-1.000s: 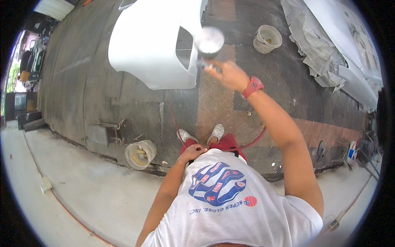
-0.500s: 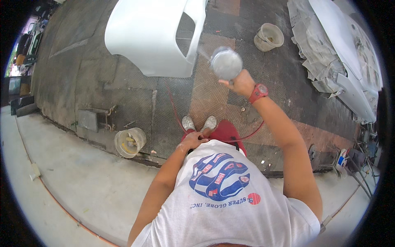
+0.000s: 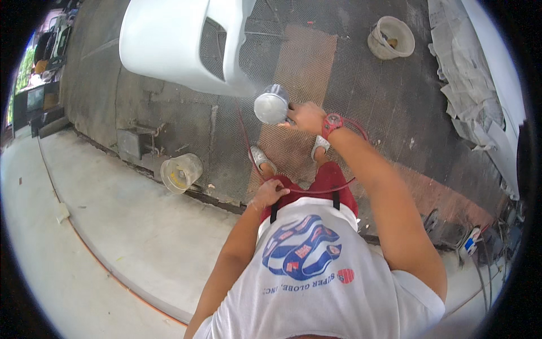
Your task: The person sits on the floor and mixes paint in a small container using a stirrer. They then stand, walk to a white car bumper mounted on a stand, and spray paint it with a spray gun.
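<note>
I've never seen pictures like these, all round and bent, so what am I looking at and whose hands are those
There's no robot here, just a person working bare-handed. Every picture comes from one wide camera worn on the head, looking down; its lens bends the edges. The right hand holds what looks like a spray gun, near a large white panel. The left hand is by the red shorts, at a red hose; whether it grips the hose is unclear. On the dark floor stand a pale bucket at upper right and another at left.
</note>
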Available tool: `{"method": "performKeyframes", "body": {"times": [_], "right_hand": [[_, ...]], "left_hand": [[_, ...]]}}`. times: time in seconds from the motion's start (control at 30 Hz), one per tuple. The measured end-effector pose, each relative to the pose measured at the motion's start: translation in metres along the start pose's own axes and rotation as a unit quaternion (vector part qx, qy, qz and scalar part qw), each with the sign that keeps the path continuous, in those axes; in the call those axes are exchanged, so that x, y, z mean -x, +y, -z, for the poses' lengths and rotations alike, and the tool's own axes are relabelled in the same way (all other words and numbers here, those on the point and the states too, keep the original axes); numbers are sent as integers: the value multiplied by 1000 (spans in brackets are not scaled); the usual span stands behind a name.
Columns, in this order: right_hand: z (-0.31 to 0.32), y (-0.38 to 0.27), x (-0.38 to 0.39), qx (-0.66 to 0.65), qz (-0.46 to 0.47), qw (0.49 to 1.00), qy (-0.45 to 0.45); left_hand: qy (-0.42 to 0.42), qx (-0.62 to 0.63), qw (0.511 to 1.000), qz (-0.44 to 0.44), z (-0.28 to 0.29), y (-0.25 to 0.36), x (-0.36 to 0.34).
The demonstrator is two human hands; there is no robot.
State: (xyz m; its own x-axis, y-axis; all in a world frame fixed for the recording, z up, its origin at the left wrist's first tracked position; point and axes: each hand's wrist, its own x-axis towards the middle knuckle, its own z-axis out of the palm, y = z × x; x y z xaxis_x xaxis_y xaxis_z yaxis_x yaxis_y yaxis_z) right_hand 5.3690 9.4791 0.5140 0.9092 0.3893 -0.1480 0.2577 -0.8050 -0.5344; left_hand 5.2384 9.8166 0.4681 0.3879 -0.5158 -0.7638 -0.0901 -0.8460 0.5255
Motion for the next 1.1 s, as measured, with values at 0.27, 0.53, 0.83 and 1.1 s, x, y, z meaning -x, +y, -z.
{"method": "performKeyframes", "body": {"times": [0.27,0.53,0.83,1.1], "right_hand": [[-25,73,22,-104,2,994,37],[-110,109,-46,-20,99,992,-71],[-116,104,-47,-120,27,992,-13],[123,24,0,-133,71,968,200]], "left_hand": [[63,-22,997,35,-42,51,-27],[117,7,992,50,-59,76,-46],[83,68,991,77,-46,89,-61],[142,-5,990,20,-76,79,-28]]}}
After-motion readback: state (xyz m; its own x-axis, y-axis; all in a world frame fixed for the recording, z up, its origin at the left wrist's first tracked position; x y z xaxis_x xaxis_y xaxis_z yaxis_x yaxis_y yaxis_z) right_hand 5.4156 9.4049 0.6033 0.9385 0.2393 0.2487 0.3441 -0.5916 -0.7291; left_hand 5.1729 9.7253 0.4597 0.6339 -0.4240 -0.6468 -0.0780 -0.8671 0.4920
